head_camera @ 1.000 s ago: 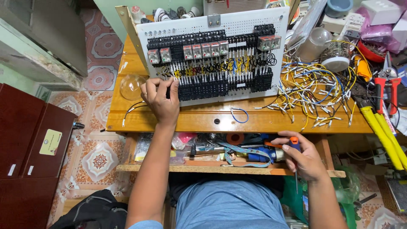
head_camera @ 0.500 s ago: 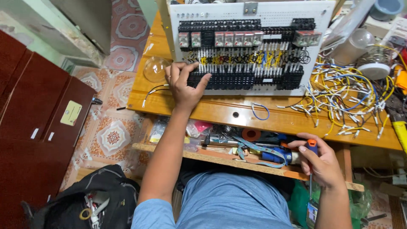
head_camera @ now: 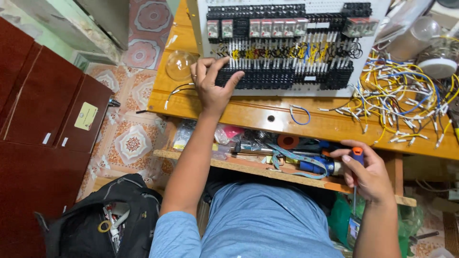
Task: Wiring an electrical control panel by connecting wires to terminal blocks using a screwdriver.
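We rest left hand (head_camera: 212,86) on black terminal strip (head_camera: 287,79) at lower left of white control panel (head_camera: 291,48), fingers spread, gripping nothing. Right hand (head_camera: 368,174) closed around screwdriver (head_camera: 356,165), orange-blue handle up, held over lower shelf (head_camera: 248,168), near table edge (head_camera: 306,125). Loose wire pile (head_camera: 401,100) at right.

Bright, even light, soft shadows, sharp focus, slight bending at edges.

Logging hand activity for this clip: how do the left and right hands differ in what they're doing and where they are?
The left hand reaches up onto the wooden table, fingers spread on the black terminal row of the white control panel. The right hand sits lower, near the shelf under the table, closed around a screwdriver with an orange and blue handle, shaft pointing down. Both are bare.
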